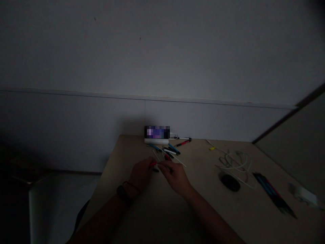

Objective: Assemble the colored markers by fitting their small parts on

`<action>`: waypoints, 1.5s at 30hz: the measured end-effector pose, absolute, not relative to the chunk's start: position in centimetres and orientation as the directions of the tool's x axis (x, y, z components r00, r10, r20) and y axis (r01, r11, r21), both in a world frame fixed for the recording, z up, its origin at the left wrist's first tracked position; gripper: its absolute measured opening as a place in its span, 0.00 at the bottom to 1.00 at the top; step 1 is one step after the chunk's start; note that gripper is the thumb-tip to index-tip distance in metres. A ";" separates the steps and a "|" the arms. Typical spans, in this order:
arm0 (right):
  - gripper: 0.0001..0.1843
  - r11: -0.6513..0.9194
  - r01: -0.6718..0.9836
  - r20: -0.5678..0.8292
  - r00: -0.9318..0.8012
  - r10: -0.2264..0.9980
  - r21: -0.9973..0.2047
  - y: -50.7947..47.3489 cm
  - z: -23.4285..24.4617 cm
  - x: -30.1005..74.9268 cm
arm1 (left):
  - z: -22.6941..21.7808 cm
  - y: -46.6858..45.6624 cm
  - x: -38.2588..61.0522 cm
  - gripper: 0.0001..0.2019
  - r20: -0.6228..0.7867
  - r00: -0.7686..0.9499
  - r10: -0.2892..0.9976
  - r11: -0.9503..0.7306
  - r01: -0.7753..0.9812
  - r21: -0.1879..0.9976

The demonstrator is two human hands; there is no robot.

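Red-handled slender tool (153, 164), held crosswise between both hands.
Long axis left to right; left hand (141, 173) nearer, closed around it; right hand (174, 177) pinched close by, hold unclear in dimness.

Black computer mouse (230, 182) beside tangled white cable (236, 166); white adapter (304, 196) farther right.

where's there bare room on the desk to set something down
Bare tabletop lies between the coloured tools and the white cables. More runs between the right hand and the black mouse, and left of the left hand. Crowded: around both hands and the tools.
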State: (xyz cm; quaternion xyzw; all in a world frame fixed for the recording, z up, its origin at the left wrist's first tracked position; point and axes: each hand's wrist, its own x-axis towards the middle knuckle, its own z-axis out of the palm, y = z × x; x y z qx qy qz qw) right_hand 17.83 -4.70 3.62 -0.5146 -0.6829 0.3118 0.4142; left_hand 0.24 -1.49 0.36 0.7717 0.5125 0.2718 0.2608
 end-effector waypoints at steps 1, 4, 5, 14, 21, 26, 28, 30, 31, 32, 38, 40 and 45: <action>0.20 0.283 0.455 0.252 -0.129 0.959 -0.844 -4.7 3.6 17.8 | 0.5 -1.5 0.3 0.10 0.132 0.333 0.934 -0.332 0.663 0.671; 0.21 0.306 0.484 0.281 -0.127 0.951 -0.820 -4.6 3.6 18.1 | 0.9 -1.5 0.4 0.11 0.079 0.344 0.936 -0.313 0.708 0.633; 0.21 0.311 0.493 0.285 -0.128 0.950 -0.812 -4.6 3.6 18.2 | 1.1 -1.6 0.4 0.11 0.065 0.346 0.936 -0.309 0.718 0.624; 0.21 0.307 0.506 0.259 -0.166 0.952 -0.806 -4.5 3.6 18.5 | 1.7 -1.6 0.5 0.09 0.015 0.382 0.924 -0.319 0.748 0.582; 0.24 0.158 0.410 0.158 -0.033 0.987 -0.898 -3.9 3.7 18.3 | 1.4 -1.8 0.4 0.11 0.070 0.416 0.907 -0.364 0.688 0.628; 0.26 -0.038 0.198 -0.046 -0.032 0.998 -0.979 -3.6 3.9 18.1 | 1.0 -1.9 0.3 0.10 0.147 0.447 0.882 -0.412 0.583 0.700; 0.26 -0.184 0.093 -0.193 -0.101 0.976 -0.978 -3.8 4.0 17.9 | 0.7 -2.0 0.4 0.11 0.186 0.471 0.862 -0.445 0.530 0.721; 0.26 -0.296 -0.030 -0.287 -0.164 0.944 -0.955 -4.2 3.9 17.6 | 0.4 -2.0 0.4 0.13 0.224 0.492 0.842 -0.477 0.483 0.734; 0.26 -0.316 -0.086 -0.298 -0.178 0.938 -0.945 -4.3 3.8 17.5 | 0.3 -2.0 0.4 0.13 0.239 0.498 0.834 -0.489 0.465 0.737; 0.26 -0.315 -0.129 -0.291 -0.178 0.940 -0.940 -4.5 3.8 17.3 | 0.2 -2.0 0.5 0.14 0.249 0.503 0.828 -0.498 0.453 0.740; 0.21 -0.171 -0.383 -0.165 -0.049 0.985 -0.908 -4.2 3.5 17.3 | 0.1 -2.0 0.4 0.15 0.282 0.459 0.843 -0.488 0.430 0.760; 0.19 -0.094 -0.517 -0.097 -0.022 0.995 -0.851 -3.9 3.6 17.7 | 0.3 -2.0 0.4 0.14 0.279 0.436 0.855 -0.469 0.423 0.776; 0.18 0.013 -0.566 -0.011 0.038 0.999 -0.824 -3.6 3.6 17.9 | 1.0 -2.3 0.7 0.14 0.265 0.368 0.891 -0.419 0.445 0.792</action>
